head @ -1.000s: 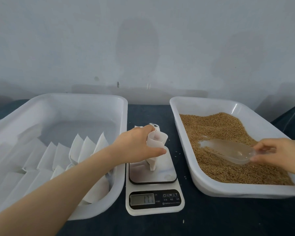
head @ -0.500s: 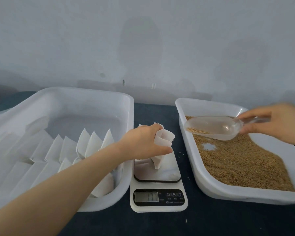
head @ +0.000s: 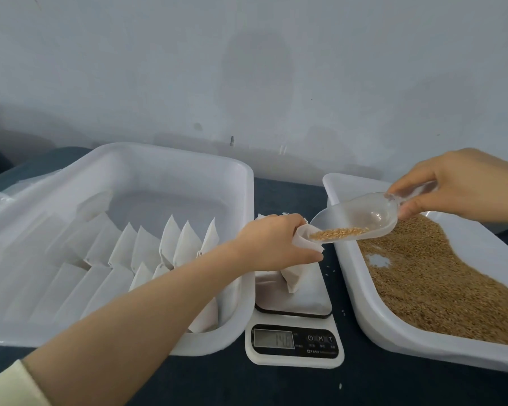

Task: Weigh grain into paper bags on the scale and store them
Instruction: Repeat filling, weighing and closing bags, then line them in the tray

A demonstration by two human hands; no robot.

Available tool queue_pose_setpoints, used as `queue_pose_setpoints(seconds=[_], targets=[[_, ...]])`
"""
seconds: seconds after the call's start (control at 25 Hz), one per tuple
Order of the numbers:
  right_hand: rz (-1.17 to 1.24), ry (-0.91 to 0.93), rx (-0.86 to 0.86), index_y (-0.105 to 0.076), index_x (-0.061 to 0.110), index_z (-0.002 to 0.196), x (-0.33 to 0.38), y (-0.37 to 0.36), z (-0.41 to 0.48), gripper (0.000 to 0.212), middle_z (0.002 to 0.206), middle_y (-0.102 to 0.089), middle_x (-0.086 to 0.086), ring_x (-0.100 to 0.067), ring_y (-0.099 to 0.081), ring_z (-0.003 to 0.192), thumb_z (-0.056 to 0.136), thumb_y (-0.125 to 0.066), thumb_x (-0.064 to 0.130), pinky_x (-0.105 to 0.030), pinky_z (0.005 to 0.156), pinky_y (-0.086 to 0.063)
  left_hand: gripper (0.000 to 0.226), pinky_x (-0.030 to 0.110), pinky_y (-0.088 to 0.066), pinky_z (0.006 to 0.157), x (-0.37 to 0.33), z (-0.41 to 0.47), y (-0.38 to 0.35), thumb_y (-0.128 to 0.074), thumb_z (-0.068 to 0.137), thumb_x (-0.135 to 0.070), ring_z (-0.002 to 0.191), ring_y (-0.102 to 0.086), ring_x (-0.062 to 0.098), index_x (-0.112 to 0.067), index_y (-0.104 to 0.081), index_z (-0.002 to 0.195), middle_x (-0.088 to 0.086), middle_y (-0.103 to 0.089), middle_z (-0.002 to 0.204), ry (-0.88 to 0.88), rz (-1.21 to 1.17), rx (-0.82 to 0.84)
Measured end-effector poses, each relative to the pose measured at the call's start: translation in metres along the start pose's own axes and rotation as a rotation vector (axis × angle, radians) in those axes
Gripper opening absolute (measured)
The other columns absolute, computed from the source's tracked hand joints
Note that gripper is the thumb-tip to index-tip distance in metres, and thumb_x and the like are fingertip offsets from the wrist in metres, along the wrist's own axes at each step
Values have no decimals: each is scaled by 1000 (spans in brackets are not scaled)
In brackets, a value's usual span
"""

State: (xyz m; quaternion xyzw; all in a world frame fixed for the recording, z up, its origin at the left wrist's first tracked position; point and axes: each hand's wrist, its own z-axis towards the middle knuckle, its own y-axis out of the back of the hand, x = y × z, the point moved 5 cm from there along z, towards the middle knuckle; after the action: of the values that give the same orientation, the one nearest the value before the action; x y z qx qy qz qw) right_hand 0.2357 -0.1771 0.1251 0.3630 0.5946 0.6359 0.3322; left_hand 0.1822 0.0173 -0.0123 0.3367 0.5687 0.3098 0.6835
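Observation:
A white paper bag (head: 294, 276) stands on the scale (head: 294, 344) in the middle. My left hand (head: 272, 244) grips the bag's open mouth. My right hand (head: 455, 186) pinches the handle of a clear plastic scoop (head: 361, 218). The scoop is tilted down to the left, its lip at the bag's mouth, with brown grain (head: 339, 233) gathered at the lip. The grain tray (head: 408, 332) on the right holds a wide layer of brown grain. The scale's display shows digits that I cannot read.
A large white tub (head: 241, 200) on the left holds several folded white paper bags (head: 185, 244) in rows. A few loose grains lie on the dark table (head: 305, 388) around the scale. A pale wall stands close behind.
My right hand lifted the scoop out of the grain tray and carried it left to the bag's mouth, tilting it down. My left hand kept hold of the bag.

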Motion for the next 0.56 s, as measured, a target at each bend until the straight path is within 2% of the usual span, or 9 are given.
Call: queue_pose_setpoints(seconds=[0.08,0.36,0.48,0.56], targets=[[-49,5,15,-56,62,75,4,-1,2,27,91,-65,29,-6,-60,91,55,-74,59,-37,83,-49,42,33,-51,77,-1,0,1,-62,80,-57,86,-57,13,-27,-55,109,-8,-62,95,1,-12,1],[-173,6,10,-51,64,73,12,4,1,26,104,-65,23,-14,-56,104,55,-68,68,-42,89,-47,46,36,-51,82,-2,-1,1,-63,79,-59,91,-57,14,-25,-56,109,-8,-63,99,8,-17,1],[-248,3,-57,-57,62,89,19,6,-3,33,102,-65,21,-18,-55,104,59,-68,67,-37,85,-44,46,36,-51,83,-1,-1,2,-63,78,-59,91,-57,15,-24,-56,108,-8,-62,99,11,-23,2],[-359,49,-126,-60,55,104,29,10,-6,43,102,-64,23,-16,-53,98,64,-66,67,-27,71,-32,48,36,-50,83,-2,-1,1,-63,79,-60,91,-57,15,-23,-56,108,-8,-62,99,9,-24,3]])
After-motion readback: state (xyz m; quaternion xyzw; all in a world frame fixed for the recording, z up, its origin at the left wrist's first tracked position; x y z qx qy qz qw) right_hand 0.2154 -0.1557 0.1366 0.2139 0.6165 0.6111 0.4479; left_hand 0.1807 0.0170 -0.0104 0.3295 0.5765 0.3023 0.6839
